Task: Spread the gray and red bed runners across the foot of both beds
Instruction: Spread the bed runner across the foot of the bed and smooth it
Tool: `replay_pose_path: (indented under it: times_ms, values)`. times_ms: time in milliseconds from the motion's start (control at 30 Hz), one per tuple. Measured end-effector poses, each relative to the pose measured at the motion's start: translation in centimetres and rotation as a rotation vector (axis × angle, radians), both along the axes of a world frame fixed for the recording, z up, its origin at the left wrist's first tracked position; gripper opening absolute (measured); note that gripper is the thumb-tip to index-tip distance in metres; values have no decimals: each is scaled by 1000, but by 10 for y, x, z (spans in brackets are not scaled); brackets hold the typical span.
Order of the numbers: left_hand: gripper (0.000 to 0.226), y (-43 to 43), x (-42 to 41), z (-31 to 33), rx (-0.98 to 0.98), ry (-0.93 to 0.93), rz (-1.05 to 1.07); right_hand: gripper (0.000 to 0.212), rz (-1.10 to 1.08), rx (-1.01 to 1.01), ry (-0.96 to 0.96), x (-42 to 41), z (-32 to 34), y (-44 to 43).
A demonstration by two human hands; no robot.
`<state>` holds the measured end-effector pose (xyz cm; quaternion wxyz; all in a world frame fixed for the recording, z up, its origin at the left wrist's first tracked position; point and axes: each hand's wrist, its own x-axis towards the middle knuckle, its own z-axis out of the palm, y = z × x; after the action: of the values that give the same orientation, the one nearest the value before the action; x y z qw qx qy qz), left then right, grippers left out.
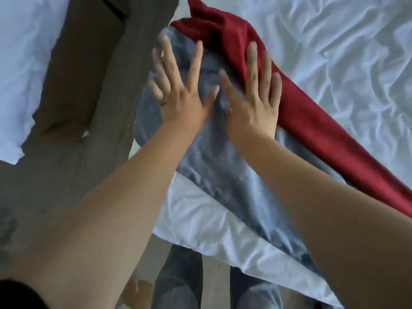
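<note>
Both forearms [124,197] are stretched forward over the foot of the bed [345,52]. The left hand [178,94] and right hand [254,103] are laid flat on the gray runner [211,175], each grip apart with fingers straight and spread. The right fingertips [253,49] are seen over the edge of the red runner [312,121], which is bunched just beside the gray one.

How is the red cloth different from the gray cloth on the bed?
The red runner is bunched into a narrow, rumpled strip; the gray runner lies wider and flatter. The gray runner is nearer the edge of the white sheet; the red runner lies farther in. The left hand spreads over the gray runner only; the right hand reaches its fingers onto the red runner. Both runners lie side by side on the white sheet.
</note>
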<state>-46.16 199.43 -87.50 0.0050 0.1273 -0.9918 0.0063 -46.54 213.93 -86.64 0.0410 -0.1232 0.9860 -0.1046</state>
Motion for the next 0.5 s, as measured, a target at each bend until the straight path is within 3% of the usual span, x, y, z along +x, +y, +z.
replay_pose_path:
  times_ms: [33, 100, 333, 500]
  values:
    - [75, -3, 25, -19, 68, -127, -22, 63, 72, 51, -94, 25, -17, 4]
    - [74, -9, 62, -51, 156, -165, -33, 59, 117, 73, -223, 71, -44, 12]
    - [72, -10, 59, -84, 136, -42, 12, 61, 103, 113, -151, 77, -76, 7]
    - [71, -12, 66, -78, 173, -49, 15, 63, 104, 131, -206, 79, -67, 5]
